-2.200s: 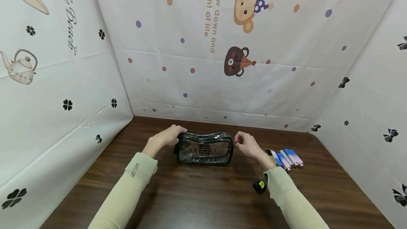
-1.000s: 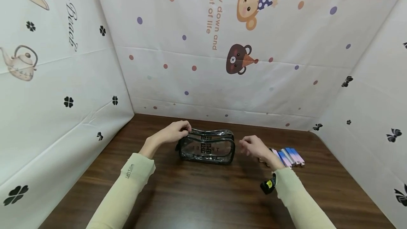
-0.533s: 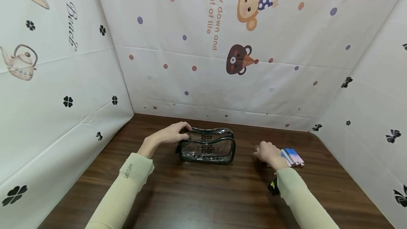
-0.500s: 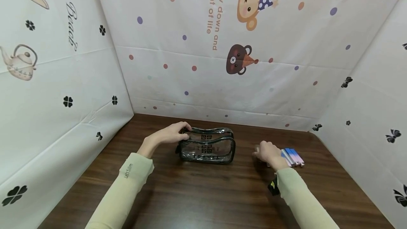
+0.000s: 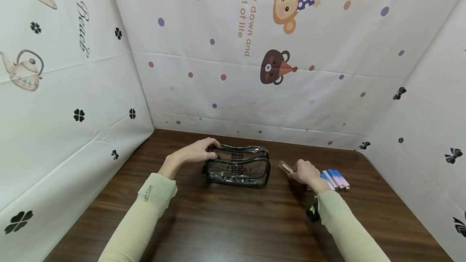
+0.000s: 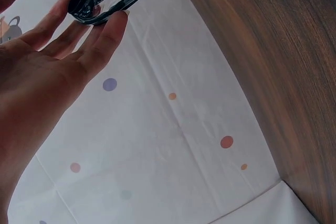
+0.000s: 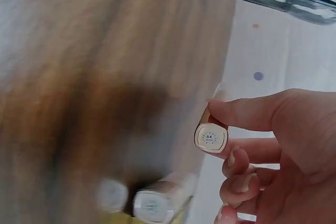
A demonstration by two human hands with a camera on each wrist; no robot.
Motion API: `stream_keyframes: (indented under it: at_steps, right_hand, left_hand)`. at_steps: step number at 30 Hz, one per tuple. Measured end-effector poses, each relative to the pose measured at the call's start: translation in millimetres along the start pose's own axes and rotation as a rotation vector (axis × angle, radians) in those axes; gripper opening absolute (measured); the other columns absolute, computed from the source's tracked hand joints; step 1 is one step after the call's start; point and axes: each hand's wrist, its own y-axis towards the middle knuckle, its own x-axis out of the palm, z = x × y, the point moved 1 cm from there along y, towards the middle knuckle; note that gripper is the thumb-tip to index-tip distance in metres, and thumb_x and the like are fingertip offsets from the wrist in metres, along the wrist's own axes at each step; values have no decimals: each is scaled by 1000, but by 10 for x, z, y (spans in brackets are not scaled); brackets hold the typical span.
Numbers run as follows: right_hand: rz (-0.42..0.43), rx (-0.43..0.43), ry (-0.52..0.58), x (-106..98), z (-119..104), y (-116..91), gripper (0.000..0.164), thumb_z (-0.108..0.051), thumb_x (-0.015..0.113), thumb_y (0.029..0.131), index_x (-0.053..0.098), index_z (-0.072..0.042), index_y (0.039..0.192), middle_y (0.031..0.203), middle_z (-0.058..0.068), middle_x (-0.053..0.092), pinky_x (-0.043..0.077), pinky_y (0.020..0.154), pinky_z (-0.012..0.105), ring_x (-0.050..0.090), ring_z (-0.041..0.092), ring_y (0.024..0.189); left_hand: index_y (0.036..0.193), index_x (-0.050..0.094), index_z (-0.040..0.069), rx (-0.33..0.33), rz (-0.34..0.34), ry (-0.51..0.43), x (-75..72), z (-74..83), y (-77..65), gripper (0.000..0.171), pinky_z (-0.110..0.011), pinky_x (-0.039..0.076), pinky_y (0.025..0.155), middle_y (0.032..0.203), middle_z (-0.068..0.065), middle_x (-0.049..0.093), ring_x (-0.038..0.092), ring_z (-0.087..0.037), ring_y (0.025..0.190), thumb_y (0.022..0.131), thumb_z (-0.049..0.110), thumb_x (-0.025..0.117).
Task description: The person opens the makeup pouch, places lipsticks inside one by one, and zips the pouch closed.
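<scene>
A clear toiletry pouch (image 5: 238, 171) with black trim and "TRAVEL" lettering stands on the table, its top unzipped and gaping. My left hand (image 5: 194, 151) grips the pouch's upper left edge; in the left wrist view the fingers of that hand (image 6: 68, 51) reach onto the black-trimmed rim (image 6: 100, 14). To the right of the pouch, my right hand (image 5: 306, 173) pinches a small lip gloss tube (image 5: 285, 167) between thumb and fingers. Seen from the right wrist, the lip gloss has a squarish base (image 7: 211, 138) marked "04".
Several blue-and-pink slim tubes (image 5: 336, 179) lie in a row right of my right hand. Below the held tube, a similar square-based tube (image 7: 153, 205) shows blurred in the right wrist view. Printed white cloth (image 5: 218, 92) walls the brown wooden table (image 5: 225, 225) at back and sides.
My right hand has left the pouch's right end, moved right to the small items and taken up the lip gloss. The pouch's top has spread wider, with my left hand still at its left edge.
</scene>
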Motion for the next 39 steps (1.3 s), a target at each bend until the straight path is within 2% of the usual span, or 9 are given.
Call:
stream_keyframes:
  at_steps: [6, 15, 19, 25, 39]
  right_hand:
    - [24, -64, 49, -239, -141, -29, 22, -29, 63, 82, 68, -8, 81, 64, 2, 57, 32, 46, 29, 44, 16, 53]
    - [28, -147, 50, -538, -353, -51, 23, -31, 62, 84, 67, -10, 89, 80, 6, 64, 36, 47, 29, 51, 16, 58]
    - [29, -175, 50, -587, -382, -63, 22, -30, 61, 84, 67, -9, 89, 82, 8, 65, 37, 48, 28, 52, 16, 58]
    - [43, -211, 65, -645, -443, -72, 24, -30, 61, 84, 67, -8, 90, 77, 5, 63, 37, 50, 29, 50, 15, 59]
    - [95, -317, 61, -784, -709, -97, 21, -29, 64, 82, 68, -9, 87, 74, 4, 64, 37, 53, 28, 48, 14, 57]
  left_hand:
    - [123, 47, 15, 7, 3, 7, -2, -9, 17, 37, -42, 38, 89, 130, -5, 44, 47, -23, 112, 88, 24, 50]
    - [122, 48, 14, 9, 11, 15, -13, -1, 14, 36, -42, 38, 90, 129, -5, 45, 47, -23, 112, 87, 24, 51]
    - [123, 48, 15, 6, 1, 15, -7, 6, 10, 36, -42, 38, 90, 130, -5, 44, 46, -23, 113, 88, 25, 51]
    - [122, 48, 14, 5, -3, 12, -2, 18, 1, 36, -42, 38, 90, 130, -6, 44, 46, -23, 113, 88, 24, 51]
    - [121, 49, 14, 6, 9, 44, 3, 11, 23, 36, -42, 38, 90, 129, -5, 45, 46, -22, 112, 86, 24, 51]
